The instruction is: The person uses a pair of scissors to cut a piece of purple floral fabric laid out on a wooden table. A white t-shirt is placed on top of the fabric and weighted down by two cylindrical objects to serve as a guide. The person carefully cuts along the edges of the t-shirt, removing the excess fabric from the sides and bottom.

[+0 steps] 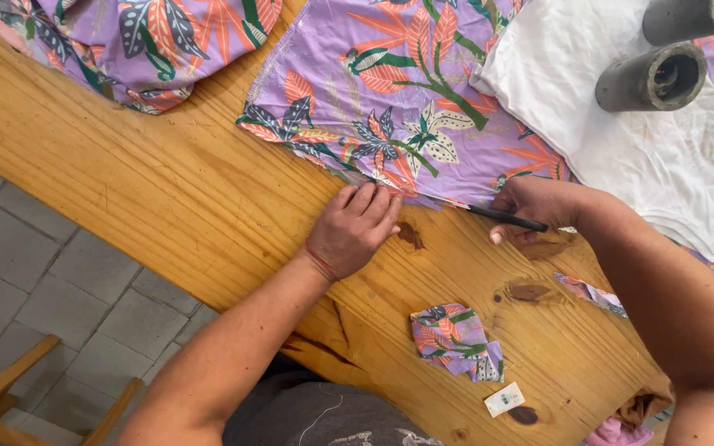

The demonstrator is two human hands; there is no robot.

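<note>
Pressing the purple floral fabric [390,107] flat at its edge, left hand [355,231] has fingers spread open. Right hand [539,206] pinches dark scissors [502,218] along the hem. 1 scrap [456,340] is already off; looks like most of the edge is left.

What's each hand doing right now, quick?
Left hand: open, fingers flat, pressing the edge of the purple floral fabric onto the wooden table.
Right hand: closed around a thin black tool, its tip at the fabric edge.
</note>
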